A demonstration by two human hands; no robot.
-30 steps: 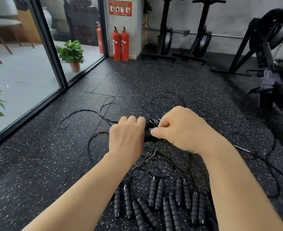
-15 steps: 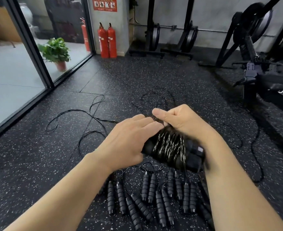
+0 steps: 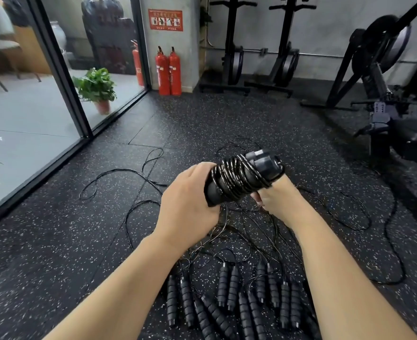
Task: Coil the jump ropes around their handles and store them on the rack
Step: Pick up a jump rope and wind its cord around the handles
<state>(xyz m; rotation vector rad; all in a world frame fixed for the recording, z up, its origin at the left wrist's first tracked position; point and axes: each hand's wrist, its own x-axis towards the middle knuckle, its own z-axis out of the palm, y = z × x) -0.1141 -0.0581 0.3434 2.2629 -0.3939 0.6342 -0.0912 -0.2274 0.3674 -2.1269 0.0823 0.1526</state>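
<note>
We hold a coiled jump rope bundle (image 3: 242,181) in both hands at the centre of the frame, above the gym floor (image 3: 55,253).

Its thin black cord is wound in glossy turns around the paired foam handles, and the bundle tilts up toward the right, its capped ends uppermost. Our left hand (image 3: 186,207) wraps its fingers around the lower end; our right hand (image 3: 276,200) grips it from beneath, its fingers mostly hidden behind the coil. Below, in the lower middle of the frame, more foam handles (image 3: 229,288) lie in loose pairs on the speckled rubber, their cords (image 3: 129,173) trailing in loops. Two red fire extinguishers (image 3: 168,69) stand by the wall at upper centre, and a potted plant (image 3: 97,89) sits behind the glass at upper left.
</note>
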